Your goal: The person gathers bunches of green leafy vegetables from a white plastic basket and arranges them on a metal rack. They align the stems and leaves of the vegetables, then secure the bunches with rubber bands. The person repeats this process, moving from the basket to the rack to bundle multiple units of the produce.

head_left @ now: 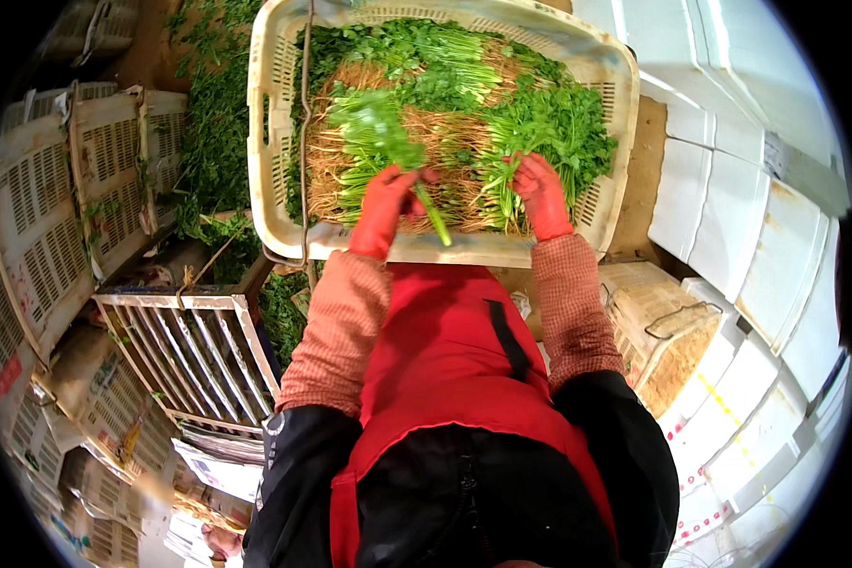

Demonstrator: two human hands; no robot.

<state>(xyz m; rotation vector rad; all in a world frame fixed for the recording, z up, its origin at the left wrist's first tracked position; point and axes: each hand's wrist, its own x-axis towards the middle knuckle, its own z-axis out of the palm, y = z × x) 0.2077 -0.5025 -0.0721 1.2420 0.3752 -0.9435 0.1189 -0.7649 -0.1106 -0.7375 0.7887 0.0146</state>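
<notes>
In front of me stands a cream plastic crate [502,251] full of rooted coriander [563,133], laid in bunches with green leaves, pale stems and brown roots. My left hand [388,201], in an orange-red glove, is closed around a green leafy stalk [434,216]. Its upper leafy part is blurred over the crate, and its thick lower end points toward the near rim. My right hand [540,189], gloved the same way, rests at the right side of the bunches. Its fingers are pinched on coriander stems there.
A metal rod [305,133] crosses the crate's left side. Loose greens [213,142] cover the ground on the left, beside stacked slatted crates [38,199] and a barred metal frame [185,350]. White foam boxes [719,189] are piled at right, near a worn box with a wire handle [663,331].
</notes>
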